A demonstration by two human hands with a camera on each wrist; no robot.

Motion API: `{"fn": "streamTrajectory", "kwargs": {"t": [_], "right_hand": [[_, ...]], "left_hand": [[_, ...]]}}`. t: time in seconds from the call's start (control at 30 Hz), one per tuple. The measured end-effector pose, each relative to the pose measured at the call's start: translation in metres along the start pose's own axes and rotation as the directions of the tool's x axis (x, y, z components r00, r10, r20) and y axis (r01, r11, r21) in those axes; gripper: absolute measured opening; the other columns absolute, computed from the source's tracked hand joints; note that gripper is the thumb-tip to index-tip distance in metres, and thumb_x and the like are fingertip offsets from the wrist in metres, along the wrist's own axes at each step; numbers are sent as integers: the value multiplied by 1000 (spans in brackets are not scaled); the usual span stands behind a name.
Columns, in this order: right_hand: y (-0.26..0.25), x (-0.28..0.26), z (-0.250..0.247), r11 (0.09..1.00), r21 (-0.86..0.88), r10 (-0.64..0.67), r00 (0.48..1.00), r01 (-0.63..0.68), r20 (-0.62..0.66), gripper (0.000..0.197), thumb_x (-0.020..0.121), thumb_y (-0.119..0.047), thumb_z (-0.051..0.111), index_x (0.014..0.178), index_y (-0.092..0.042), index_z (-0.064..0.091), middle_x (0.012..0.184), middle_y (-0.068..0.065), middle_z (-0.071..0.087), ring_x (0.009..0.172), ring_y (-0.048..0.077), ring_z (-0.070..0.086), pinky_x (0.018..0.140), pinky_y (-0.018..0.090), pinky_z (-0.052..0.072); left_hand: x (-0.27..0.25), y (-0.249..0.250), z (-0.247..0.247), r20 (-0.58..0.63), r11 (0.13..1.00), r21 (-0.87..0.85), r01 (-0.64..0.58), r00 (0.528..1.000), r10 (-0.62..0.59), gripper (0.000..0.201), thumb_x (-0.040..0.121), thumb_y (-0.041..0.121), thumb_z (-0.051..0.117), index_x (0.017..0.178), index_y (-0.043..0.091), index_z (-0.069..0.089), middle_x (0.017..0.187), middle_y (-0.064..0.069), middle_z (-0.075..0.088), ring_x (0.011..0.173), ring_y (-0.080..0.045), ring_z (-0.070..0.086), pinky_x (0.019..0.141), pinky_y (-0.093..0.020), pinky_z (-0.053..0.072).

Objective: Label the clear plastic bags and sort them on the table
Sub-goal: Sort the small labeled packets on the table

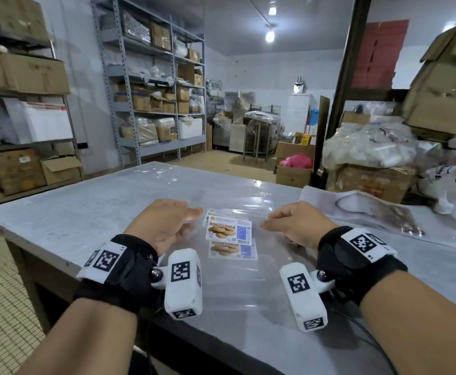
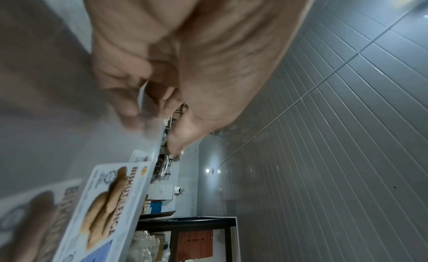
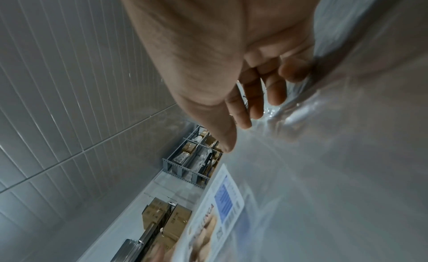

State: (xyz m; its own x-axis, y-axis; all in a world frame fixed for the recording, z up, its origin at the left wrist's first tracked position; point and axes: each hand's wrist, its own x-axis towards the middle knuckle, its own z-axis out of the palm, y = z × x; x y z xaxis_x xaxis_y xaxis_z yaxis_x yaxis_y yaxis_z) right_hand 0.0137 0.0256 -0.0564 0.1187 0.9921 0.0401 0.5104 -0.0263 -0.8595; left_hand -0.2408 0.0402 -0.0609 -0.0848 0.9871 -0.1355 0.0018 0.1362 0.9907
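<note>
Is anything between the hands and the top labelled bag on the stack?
Nothing visible. The left hand and right hand flank the top labelled bag on the table; whether the fingers already touch the plastic is unclear.
</note>
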Motion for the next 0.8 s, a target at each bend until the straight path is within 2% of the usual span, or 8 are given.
{"fn": "streamTrajectory", "kwargs": {"t": [0.17, 0.4, 0.5, 0.53, 0.63, 0.67, 0.73, 0.8], "right_hand": [[3, 2, 2, 983, 184, 17, 1000, -13, -22, 19, 80, -16, 84, 94, -8, 74, 75, 6, 63, 68, 18, 50, 60, 28, 39], [7, 4, -2, 947, 319, -15, 998, 33, -59, 29, 80, -12, 82, 107, -17, 72, 84, 6, 67, 72, 15, 57, 62, 25, 43], [8, 4, -2, 938, 341, -46, 997, 61, -54, 29, 80, -10, 82, 107, -15, 72, 82, 4, 68, 71, 14, 58, 60, 22, 43], [7, 4, -2, 937, 343, -58, 997, 70, -46, 28, 80, -10, 81, 106, -15, 72, 83, 5, 69, 71, 14, 58, 61, 24, 42], [6, 3, -1, 936, 345, -64, 997, 72, -34, 17, 83, -16, 80, 100, -15, 75, 86, 4, 73, 72, 15, 58, 65, 27, 41], [5, 2, -1, 935, 346, -61, 997, 71, -39, 13, 86, -20, 77, 98, -15, 76, 88, 2, 76, 72, 14, 58, 65, 27, 41], [3, 0, -2, 936, 346, -50, 997, 66, -55, 12, 91, -26, 72, 97, -17, 77, 92, 0, 77, 73, 14, 58, 61, 24, 40], [4, 0, -3, 938, 344, -33, 998, 48, -51, 14, 95, -28, 68, 100, -17, 76, 95, 1, 77, 72, 13, 57, 55, 22, 39]], "left_hand": [[-6, 12, 5, 22, 996, -90, 26, 999, -24, 13, 88, -1, 72, 97, 1, 64, 112, -25, 71, 102, -31, 64, 83, -35, 49], [-13, 21, 8, 133, 991, -110, 73, 989, -58, 23, 88, 21, 76, 106, 7, 73, 110, -4, 77, 96, -26, 69, 73, -37, 53], [-15, 18, 9, 153, 992, -102, 74, 986, -58, 30, 88, 21, 75, 113, 5, 71, 114, -8, 76, 98, -29, 67, 92, -42, 53], [-15, 16, 9, 163, 995, -79, 60, 986, -46, 32, 89, 21, 74, 116, 4, 69, 112, -10, 76, 97, -29, 68, 91, -42, 54], [-13, 15, 9, 145, 999, -48, 18, 989, -11, 9, 95, 8, 66, 103, 4, 63, 105, -18, 76, 72, -21, 73, 62, -29, 57], [-14, 15, 10, 141, 999, -50, 8, 990, -1, 5, 96, 3, 62, 100, 6, 60, 102, -18, 76, 75, -21, 75, 66, -29, 59], [-16, 17, 11, 154, 999, -42, -20, 988, 26, 12, 98, 2, 58, 108, 9, 59, 103, -17, 77, 97, -28, 75, 94, -39, 57], [-19, 16, 13, 136, 997, -21, -68, 988, 70, 21, 101, 4, 56, 116, 17, 62, 104, -13, 77, 103, -30, 73, 102, -47, 53]]}}
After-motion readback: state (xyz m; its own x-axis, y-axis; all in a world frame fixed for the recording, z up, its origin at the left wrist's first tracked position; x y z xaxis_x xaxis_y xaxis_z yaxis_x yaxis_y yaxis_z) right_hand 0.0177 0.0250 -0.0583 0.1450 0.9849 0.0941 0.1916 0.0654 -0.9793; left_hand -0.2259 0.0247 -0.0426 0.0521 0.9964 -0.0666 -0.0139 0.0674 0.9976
